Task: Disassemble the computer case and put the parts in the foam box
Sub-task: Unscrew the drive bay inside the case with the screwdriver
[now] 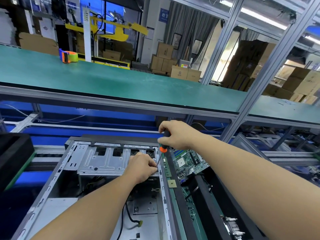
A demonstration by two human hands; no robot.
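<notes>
An open grey computer case (pixel 57 184) lies on its side in front of me. Inside it, a metal drive cage (pixel 103 161) sits near the far end. My right hand (pixel 176 135) grips a black and orange screwdriver (pixel 164 144), tip pointing down at the cage's right edge. My left hand (pixel 143 168) rests on that corner, its fingers curled by the screwdriver tip. A green motherboard (pixel 188 161) lies in the black foam box (pixel 206 205) to the right of the case, with a small CPU chip (pixel 172 184) on the foam's edge.
Loose cables (pixel 128 215) trail across the case floor. A heatsink (pixel 233 226) lies at the foam box's near end. Another black foam block (pixel 13 153) stands at left. A green shelf (pixel 121 84) with a tape dispenser (pixel 68 56) spans above, held by aluminium posts (pixel 256 87).
</notes>
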